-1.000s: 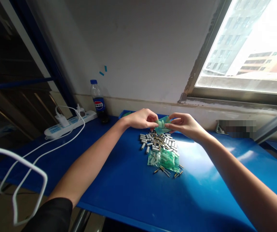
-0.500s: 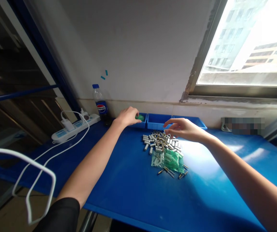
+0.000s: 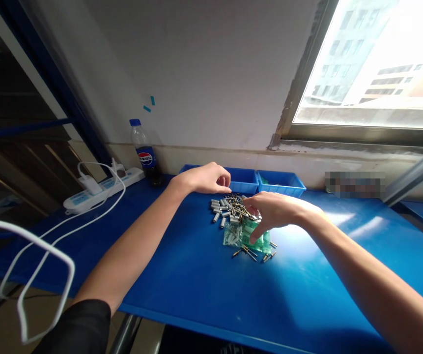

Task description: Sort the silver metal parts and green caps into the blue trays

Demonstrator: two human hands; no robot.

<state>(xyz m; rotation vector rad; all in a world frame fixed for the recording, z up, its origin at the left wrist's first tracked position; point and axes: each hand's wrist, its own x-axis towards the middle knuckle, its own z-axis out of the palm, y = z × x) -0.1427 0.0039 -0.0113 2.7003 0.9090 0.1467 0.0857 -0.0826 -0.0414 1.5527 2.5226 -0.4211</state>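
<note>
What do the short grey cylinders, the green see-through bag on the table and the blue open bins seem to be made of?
Short grey cylinders: probably satin-finished metal, from their silvery shine; perhaps coated plastic.
Green see-through bag: likely glossy plastic film, as it is creased and catches light.
Blue open bins: apparently smooth moulded plastic, judging by even colour.

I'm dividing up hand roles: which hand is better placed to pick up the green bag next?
Probably the right hand: it reaches over the green bag, open, while the left hand is farther off, by the blue bins.
</note>
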